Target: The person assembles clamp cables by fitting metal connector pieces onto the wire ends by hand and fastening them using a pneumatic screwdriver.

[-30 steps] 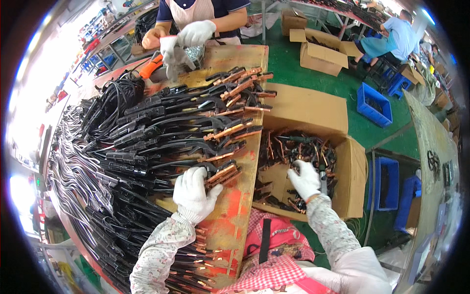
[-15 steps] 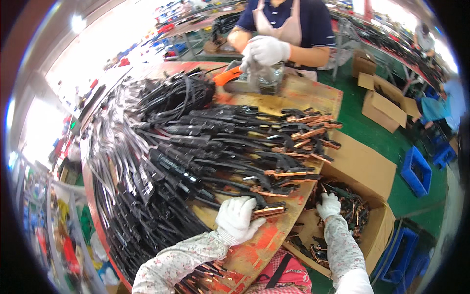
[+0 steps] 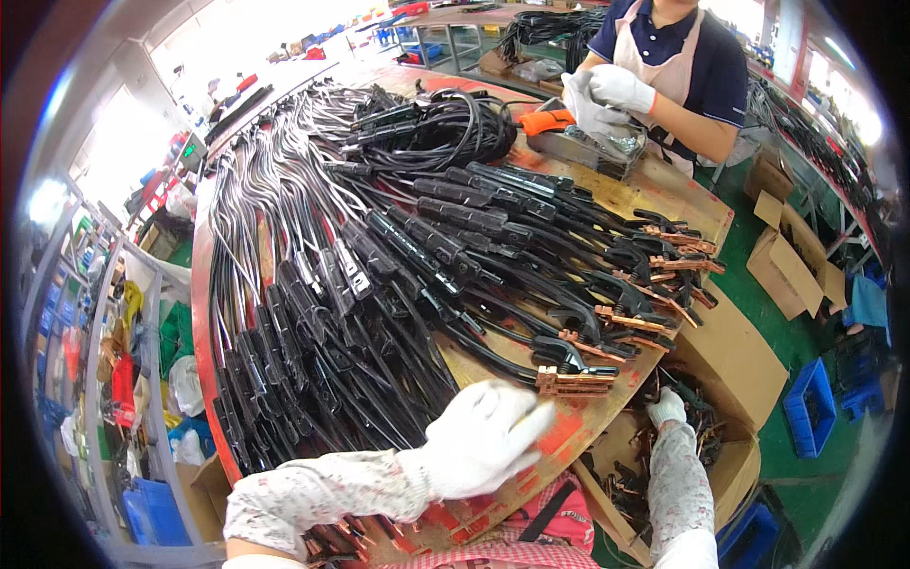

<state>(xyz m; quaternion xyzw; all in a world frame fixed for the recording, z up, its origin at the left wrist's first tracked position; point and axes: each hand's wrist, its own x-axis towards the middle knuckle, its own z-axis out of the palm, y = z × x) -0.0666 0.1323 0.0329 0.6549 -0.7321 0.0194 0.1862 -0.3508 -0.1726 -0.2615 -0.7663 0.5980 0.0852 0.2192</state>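
The left hand (image 3: 485,438), fingers spread flat and holding nothing, lies just below-left of the nearest clamp (image 3: 572,377), whose long axis runs left-right; the right hand (image 3: 666,408) reaches into the box (image 3: 730,365), its grip hidden.

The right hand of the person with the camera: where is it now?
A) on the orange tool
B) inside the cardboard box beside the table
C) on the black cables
B: the right hand reaches down into the open cardboard box of clamps at the table edge.
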